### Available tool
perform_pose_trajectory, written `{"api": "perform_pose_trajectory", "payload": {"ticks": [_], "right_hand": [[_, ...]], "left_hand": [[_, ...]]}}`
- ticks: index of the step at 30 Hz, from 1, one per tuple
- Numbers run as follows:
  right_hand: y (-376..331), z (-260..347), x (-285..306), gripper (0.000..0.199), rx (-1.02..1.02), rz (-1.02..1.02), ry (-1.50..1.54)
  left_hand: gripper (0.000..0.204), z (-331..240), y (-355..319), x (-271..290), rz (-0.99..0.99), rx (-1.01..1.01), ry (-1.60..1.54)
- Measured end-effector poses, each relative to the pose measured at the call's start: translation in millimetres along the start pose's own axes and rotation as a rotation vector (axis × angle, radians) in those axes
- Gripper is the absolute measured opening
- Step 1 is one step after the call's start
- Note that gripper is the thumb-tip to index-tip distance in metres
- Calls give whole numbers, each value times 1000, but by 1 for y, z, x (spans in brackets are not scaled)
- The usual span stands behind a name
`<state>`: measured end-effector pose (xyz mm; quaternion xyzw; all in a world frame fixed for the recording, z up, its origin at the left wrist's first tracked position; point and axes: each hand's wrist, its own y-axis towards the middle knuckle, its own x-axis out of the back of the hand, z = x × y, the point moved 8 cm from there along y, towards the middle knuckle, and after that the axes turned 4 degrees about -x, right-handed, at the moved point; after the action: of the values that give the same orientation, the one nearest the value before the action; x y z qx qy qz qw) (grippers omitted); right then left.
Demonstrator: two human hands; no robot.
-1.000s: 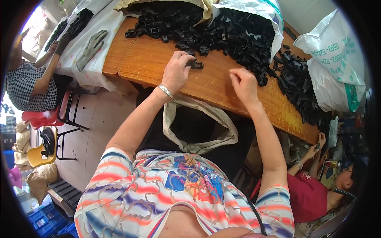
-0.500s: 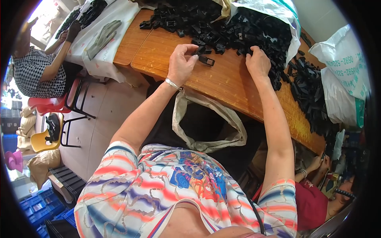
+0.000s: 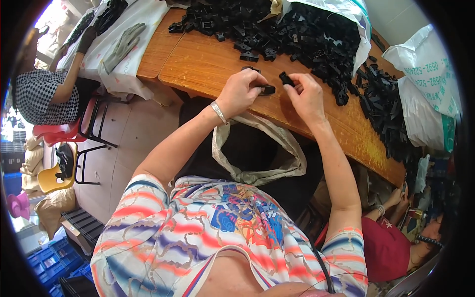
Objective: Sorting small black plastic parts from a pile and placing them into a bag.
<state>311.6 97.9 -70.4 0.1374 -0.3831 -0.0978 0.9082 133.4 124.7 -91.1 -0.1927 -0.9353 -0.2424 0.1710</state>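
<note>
Right, your left hand (image 3: 241, 91) is curled nearly closed, fingers pinching a small black plastic piece (image 3: 267, 89) by its end so the free end points toward your other hand. Your right hand (image 3: 308, 95) is closed about as far, thumb and fingertips nipping a second black piece (image 3: 286, 78) and tipping it toward the first. The two pieces sit just apart, raised a little over the wooden table (image 3: 208, 64), likely so you can line them up where you see them.

Beyond your knuckles lies the big heap of black parts (image 3: 297, 34), close enough to reach without leaning, spilling from a white plastic sack (image 3: 346, 10). More black parts (image 3: 381, 109) trail off to the right beside another white sack (image 3: 425, 79). Below the table edge an open cloth bag (image 3: 257, 158) hangs right under your hands, its mouth held wide, probably to catch things dropped in.

To the left a person in a checked top (image 3: 44, 96) sits at a cloth-covered table (image 3: 123, 29); lower right, a person in a red shirt (image 3: 386, 247).
</note>
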Motion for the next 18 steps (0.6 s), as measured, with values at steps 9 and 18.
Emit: {"api": "perform_pose_trajectory", "payload": {"ticks": [9, 18], "right_hand": [[-25, 1, -3, 22, -51, 45, 25], [-10, 31, -12, 22, 112, 89, 3]], "left_hand": [[22, -5, -2, 8, -36, -62, 167], [27, 6, -1, 3, 4, -120, 335]]}}
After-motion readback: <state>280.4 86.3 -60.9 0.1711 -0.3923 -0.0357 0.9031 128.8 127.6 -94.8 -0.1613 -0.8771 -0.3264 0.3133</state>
